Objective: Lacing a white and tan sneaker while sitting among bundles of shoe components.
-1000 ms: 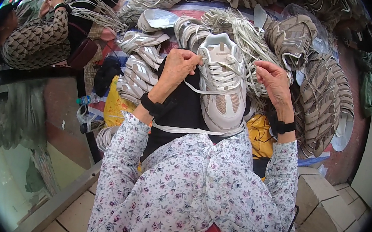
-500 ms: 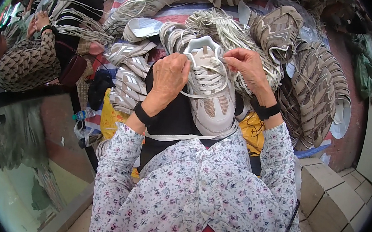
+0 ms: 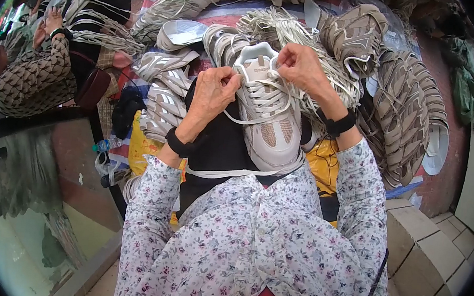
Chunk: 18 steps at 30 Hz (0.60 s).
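A light beige and white sneaker (image 3: 268, 142) rests on my lap, toe toward me, with a tan mesh toe panel. White shoelace (image 3: 265, 100) criss-crosses its front, and a loose loop hangs across the lower rows. To the left of the sneaker's collar, my left hand (image 3: 213, 92) is closed in a pinch at the eyelet edge; the lace there is partly hidden by the fingers. My right hand (image 3: 304, 69) pinches the lace at the upper right eyelets, close to the tongue (image 3: 258, 69). Under the sneaker lies black cloth (image 3: 217, 146).
Bundles of white laces (image 3: 281, 28) and stacks of brown-beige shoe uppers (image 3: 399, 113) lie ahead on a striped sheet. More uppers (image 3: 164, 97) are piled at the left. A co-worker (image 3: 36, 75) sits at the far left behind a glass panel (image 3: 29, 201). Tiled steps (image 3: 419, 225) stand at the right.
My right hand has moved slightly left and up, closer to the sneaker's collar. My left hand has turned a little, its fingertips staying by the left eyelet edge.
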Tool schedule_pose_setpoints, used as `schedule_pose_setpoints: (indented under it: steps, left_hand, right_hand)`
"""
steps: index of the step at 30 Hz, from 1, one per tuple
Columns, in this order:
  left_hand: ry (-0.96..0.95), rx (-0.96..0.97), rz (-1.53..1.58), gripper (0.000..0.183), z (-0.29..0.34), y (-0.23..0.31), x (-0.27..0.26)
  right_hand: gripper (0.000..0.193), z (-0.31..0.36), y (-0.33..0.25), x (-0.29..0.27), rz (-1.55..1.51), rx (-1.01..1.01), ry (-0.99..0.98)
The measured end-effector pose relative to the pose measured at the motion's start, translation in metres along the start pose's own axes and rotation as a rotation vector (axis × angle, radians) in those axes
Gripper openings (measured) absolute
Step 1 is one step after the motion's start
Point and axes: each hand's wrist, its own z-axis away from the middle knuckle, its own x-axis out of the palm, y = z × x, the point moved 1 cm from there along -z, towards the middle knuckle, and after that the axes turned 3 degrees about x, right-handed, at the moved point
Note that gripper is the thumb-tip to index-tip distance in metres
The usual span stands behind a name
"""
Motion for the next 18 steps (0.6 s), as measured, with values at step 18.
schedule_pose_setpoints:
  steps: [18]
  left_hand:
    - [-0.038,-0.207,0.247,0.023,-0.009,-0.008,0.004]
  right_hand:
    - [0.012,-0.009,-0.025,-0.012,0.331,-0.465,0.095]
